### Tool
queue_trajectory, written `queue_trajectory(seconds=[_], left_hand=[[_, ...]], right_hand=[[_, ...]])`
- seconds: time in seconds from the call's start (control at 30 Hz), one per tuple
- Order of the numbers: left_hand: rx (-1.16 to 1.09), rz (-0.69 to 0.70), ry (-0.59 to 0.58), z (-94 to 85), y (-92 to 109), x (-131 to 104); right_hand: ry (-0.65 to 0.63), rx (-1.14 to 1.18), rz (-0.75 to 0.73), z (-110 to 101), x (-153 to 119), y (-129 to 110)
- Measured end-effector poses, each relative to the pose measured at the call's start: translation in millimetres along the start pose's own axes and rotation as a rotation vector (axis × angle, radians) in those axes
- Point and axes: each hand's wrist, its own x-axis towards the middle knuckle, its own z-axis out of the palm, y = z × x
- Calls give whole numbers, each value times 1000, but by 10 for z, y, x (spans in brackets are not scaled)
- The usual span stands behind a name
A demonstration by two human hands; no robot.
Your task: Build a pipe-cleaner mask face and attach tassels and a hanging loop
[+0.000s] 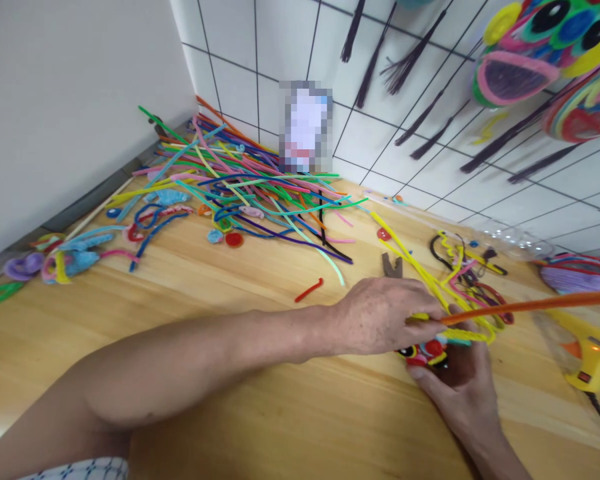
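Note:
My left hand (387,315) reaches across from the left with its fingers closed at the end of an orange pipe cleaner (530,305), which runs off to the right edge. A bit of yellow pipe cleaner also shows at these fingers. Just below, my right hand (467,383) grips a small colourful pipe-cleaner figure (433,351) with red, yellow and black parts and an eye. My left hand hides part of the figure. Long yellow pipe cleaners (415,257) lie behind both hands. A brown clip-like piece (393,265) stands beyond my left wrist.
A heap of coloured pipe cleaners (260,183) lies against the tiled wall (230,73). A yellow hot glue gun (593,357) is at the right, its cord trailing down. A blurred-out phone-like object (306,127) leans on the wall. Tasselled fish-like ornaments (517,77) hang at upper right.

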Motion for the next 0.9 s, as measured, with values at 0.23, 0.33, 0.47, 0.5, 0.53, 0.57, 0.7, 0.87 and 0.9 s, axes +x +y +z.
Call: queue_trajectory(seconds=[0.23,0.33,0.47,0.5,0.53,0.57,0.7,0.87,0.9], left_hand=[[-9,-5,-3,14,-9,0],[-15,-2,2,21,-22,-5],[-1,-6,-8,-2,-17,7],[5,-10,-12,-13,-11,13],[9,-14,-16,-24,-3,21],[12,-18,-20,-36,5,29],[-16,-43,-51,-61,24,56],[-54,-70,-44,-48,20,64],[-50,-76,-44,-49,22,65]], right_hand=[[-23,-48,-17,-73,24,86],[-24,-46,-18,-85,37,100],[-4,-33,1,-26,31,38],[14,-28,17,-10,28,21],[26,-21,30,-1,27,10],[28,-15,37,1,28,6],[6,-16,10,-52,44,58],[36,-48,24,-91,26,91],[42,-57,36,-86,16,81]])
